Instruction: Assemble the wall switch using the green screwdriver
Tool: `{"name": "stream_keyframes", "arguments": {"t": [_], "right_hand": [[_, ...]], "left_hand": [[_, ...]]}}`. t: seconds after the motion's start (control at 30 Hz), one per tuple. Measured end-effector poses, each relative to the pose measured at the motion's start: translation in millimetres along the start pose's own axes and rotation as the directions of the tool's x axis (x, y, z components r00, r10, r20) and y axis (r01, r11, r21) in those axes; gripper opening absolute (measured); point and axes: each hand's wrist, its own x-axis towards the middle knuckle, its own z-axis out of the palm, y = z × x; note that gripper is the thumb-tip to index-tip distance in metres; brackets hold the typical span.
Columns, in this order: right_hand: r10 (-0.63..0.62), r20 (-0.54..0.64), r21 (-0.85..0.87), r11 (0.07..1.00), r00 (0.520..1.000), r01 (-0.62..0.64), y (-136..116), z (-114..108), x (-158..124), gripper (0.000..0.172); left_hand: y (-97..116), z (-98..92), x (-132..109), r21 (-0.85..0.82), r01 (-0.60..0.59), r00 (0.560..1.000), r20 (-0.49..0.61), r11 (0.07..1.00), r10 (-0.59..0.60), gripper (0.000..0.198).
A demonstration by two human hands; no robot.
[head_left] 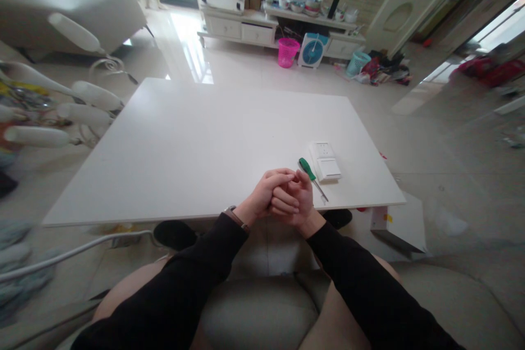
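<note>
My left hand (pixel 273 192) and my right hand (pixel 302 197) are clasped together over the near edge of the white table (pixel 197 147). Fingers of both are curled and pressed against each other; whether anything small is between them is hidden. Just right of my hands lies a screwdriver (pixel 306 167) with a green handle, its shaft pointing toward the near edge. Beside it are a white wall socket (pixel 322 149) and a white switch (pixel 329 168), close together. A tiny clear or white piece lies by the screwdriver's tip.
A white box (pixel 404 224) stands on the floor by the table's right near corner. White-padded rack arms (pixel 96 95) reach near the left edge. Across the floor are a pink basket (pixel 287 52), a blue fan (pixel 313 50) and a low cabinet (pixel 258 34).
</note>
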Motion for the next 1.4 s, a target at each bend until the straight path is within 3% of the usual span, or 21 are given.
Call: {"name": "stream_keyframes", "arguments": {"t": [0.23, 0.57, 0.97, 1.13, 1.4], "right_hand": [[-0.011, -0.156, -0.117, 0.993, 0.988, -0.008, 2.3, -1.2, -1.6, 0.061], [0.035, -0.293, -0.072, 0.996, 0.955, -0.059, 0.4, 0.6, -3.1, 0.066], [0.026, -0.150, -0.039, 0.999, 0.988, -0.032, 2.9, -4.7, -2.3, 0.057], [0.034, -0.217, -0.049, 0.998, 0.976, -0.046, 3.8, -4.2, -0.9, 0.060], [0.035, -0.176, -0.046, 0.998, 0.984, -0.044, 3.8, -4.1, 0.0, 0.060]], "left_hand": [[14.6, 8.6, -8.3, 0.236, -0.145, 0.986, -0.041, 0.961, 0.159, 0.031], [16.1, 10.5, -9.7, 0.327, -0.201, 0.973, -0.040, 0.923, 0.226, 0.023], [13.8, 14.3, -10.5, 0.288, -0.173, 0.968, -0.126, 0.942, 0.217, 0.017], [13.4, 13.4, -9.2, 0.326, -0.172, 0.968, -0.119, 0.930, 0.221, 0.016], [13.5, 11.7, -8.1, 0.333, -0.191, 0.964, -0.111, 0.923, 0.240, 0.017]]}}
